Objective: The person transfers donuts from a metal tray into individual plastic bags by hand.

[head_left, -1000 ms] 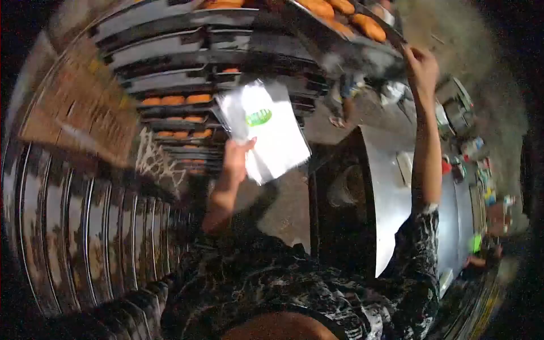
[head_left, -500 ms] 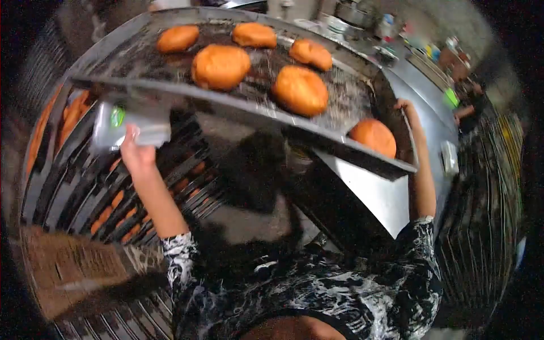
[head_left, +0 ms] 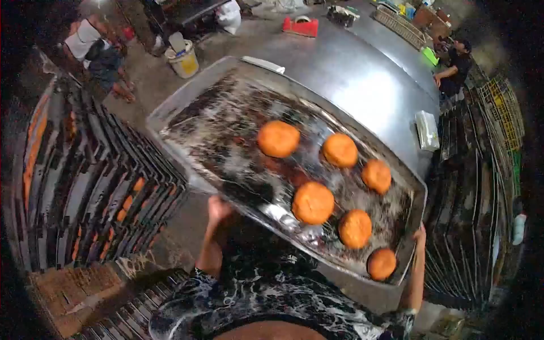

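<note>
A worn metal baking tray [head_left: 226, 124] with several round golden-brown buns [head_left: 313, 203] on it is held out in front of me, slanting down to the right. My right hand [head_left: 419, 235] is closed on its right rim near the front corner. At the near left edge, my left hand [head_left: 220, 209] grips from below, its fingers partly hidden by the tray. Something pale and shiny, perhaps a plastic pack [head_left: 201, 184], pokes out under the edge beside that hand.
Stacked dark trays [head_left: 90, 192], some with buns, stand at my left; another stack [head_left: 462, 209] is at my right. Beyond lies a metal table [head_left: 362, 85] with a white pack [head_left: 426, 130] and a red tape dispenser [head_left: 300, 26]. A bucket [head_left: 182, 59] and two people are farther off.
The tray has come lower and nearer, and its buns have shifted on it. My left hand, earlier on a clear pack with a green label, has moved right against the tray's near edge.
</note>
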The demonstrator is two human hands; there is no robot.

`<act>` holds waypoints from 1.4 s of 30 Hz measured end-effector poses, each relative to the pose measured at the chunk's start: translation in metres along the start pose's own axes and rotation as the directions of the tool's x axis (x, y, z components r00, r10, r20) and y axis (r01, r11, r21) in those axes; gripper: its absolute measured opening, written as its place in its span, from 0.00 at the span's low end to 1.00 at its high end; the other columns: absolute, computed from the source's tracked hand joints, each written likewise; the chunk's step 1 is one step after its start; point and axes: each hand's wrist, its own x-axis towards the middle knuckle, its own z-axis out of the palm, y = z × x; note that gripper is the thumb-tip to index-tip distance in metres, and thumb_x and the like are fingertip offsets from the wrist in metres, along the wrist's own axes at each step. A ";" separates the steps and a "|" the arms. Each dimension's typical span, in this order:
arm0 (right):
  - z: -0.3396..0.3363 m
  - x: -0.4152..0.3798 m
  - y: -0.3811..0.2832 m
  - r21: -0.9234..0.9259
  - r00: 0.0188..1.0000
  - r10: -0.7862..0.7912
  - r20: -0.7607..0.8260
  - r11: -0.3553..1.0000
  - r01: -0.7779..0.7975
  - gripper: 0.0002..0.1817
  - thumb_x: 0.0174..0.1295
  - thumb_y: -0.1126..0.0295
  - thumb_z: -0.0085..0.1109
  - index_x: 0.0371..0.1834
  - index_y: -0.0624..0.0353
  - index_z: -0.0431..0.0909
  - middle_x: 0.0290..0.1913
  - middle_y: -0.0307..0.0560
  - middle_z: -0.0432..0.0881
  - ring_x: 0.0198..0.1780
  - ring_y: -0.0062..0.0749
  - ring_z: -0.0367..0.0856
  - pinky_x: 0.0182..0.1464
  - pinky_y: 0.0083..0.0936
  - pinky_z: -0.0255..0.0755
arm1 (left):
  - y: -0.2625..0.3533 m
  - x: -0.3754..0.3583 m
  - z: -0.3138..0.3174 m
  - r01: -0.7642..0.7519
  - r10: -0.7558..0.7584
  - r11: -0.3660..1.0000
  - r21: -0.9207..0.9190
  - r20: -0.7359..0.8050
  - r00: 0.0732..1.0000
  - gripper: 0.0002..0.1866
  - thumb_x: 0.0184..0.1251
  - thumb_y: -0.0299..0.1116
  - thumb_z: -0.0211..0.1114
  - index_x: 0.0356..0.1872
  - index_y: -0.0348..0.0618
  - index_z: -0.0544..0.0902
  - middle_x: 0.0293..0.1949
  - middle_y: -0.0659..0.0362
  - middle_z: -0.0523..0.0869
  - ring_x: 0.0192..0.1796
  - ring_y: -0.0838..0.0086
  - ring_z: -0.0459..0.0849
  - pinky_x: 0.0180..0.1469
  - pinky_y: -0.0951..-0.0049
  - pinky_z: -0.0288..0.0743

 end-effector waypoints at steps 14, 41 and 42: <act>0.017 -0.057 0.012 0.068 0.924 0.094 -0.372 0.995 -0.074 0.29 0.52 0.77 0.39 0.62 0.62 0.55 0.09 0.35 0.59 0.11 0.19 0.57 0.14 0.15 0.51 | 0.009 0.071 0.079 0.423 -0.690 0.002 -0.906 0.305 0.656 0.19 0.63 0.41 0.46 0.48 0.39 0.71 0.45 0.52 0.77 0.47 0.63 0.75 0.51 0.60 0.69; 0.293 -0.156 -0.006 0.131 0.941 0.112 -0.318 0.989 -0.073 0.23 0.49 0.73 0.58 0.51 0.63 0.67 0.39 0.45 0.77 0.42 0.27 0.73 0.48 0.24 0.66 | -0.002 0.146 0.058 0.608 -0.486 0.702 -0.369 0.376 0.789 0.21 0.62 0.46 0.51 0.46 0.37 0.68 0.37 0.57 0.75 0.38 0.68 0.78 0.40 0.70 0.75; 0.289 -0.168 -0.004 0.042 0.934 0.100 -0.343 0.995 -0.091 0.24 0.48 0.72 0.58 0.51 0.64 0.67 0.39 0.46 0.77 0.41 0.28 0.74 0.47 0.26 0.67 | -0.009 0.165 0.062 0.566 -0.470 0.756 -0.329 0.329 0.819 0.22 0.62 0.46 0.52 0.42 0.33 0.70 0.33 0.56 0.76 0.36 0.68 0.79 0.37 0.73 0.75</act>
